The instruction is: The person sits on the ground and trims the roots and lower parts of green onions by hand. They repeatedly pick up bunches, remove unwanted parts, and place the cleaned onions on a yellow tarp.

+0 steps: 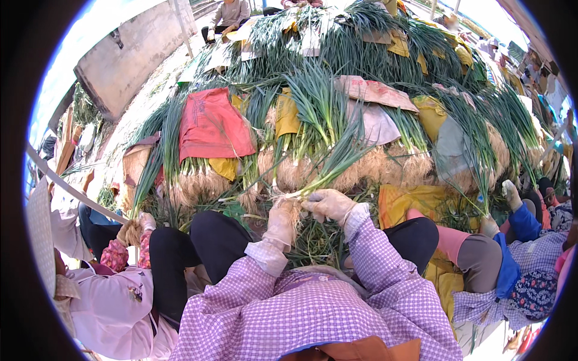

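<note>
A small bunch of green onions [327, 176] lies slantwise before me, leaves pointing up and right. My left hand [279, 222], in a pale work glove, grips it near the white root end. Fine tan roots [295, 216] hang down between my hands. My right hand [332, 205], also gloved, is just under the stalks with bent fingers close to the root end. Whether those fingers pinch anything is hidden. Beyond my hands lies a row of green onions with bushy roots [293, 173] facing me.
A red sack [216, 124], a yellow sack [286, 113] and a cardboard piece [377, 92] cover parts of the heap. Leaf scraps [316, 252] litter the ground between my knees. Co-workers sit close by: one at left [113, 298], one at right [519, 270]. A concrete wall [131, 58] stands back left.
</note>
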{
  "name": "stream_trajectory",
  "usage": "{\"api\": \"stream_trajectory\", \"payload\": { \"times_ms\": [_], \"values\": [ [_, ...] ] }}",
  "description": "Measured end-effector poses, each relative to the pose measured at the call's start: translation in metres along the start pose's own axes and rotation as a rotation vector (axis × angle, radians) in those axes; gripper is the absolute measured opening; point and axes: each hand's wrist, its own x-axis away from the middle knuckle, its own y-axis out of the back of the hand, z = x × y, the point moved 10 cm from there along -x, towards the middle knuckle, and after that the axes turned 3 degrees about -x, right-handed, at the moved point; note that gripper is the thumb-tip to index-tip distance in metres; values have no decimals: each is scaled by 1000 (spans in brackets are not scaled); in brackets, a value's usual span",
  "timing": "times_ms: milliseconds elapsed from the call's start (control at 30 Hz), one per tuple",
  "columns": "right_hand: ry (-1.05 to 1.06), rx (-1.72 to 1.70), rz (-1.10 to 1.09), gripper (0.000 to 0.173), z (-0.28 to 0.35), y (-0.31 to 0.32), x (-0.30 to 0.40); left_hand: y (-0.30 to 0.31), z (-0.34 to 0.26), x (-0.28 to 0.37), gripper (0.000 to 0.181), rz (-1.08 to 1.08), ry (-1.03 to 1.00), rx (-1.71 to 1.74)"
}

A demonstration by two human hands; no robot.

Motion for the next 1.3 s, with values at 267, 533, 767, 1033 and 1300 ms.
{"api": "stream_trajectory", "payload": {
  "times_ms": [267,533,767,1033,1300],
  "values": [
    [-146,559,51,43,-10,-22,75,15,22,-6,27,-2,229,72],
    [18,-182,-575,43,-65,52,-4,-34,11,10,30,198,170,23],
    [-81,0,-470,26,-49,29,3,-24,14,6,25,75,147,105],
    [4,-55,526,29,14,-83,66,12,26,-5,42,-90,397,165],
    [-51,-322,-190,38,-71,-5,-7,-35,34,9,55,126,559,407]
  ]
}}
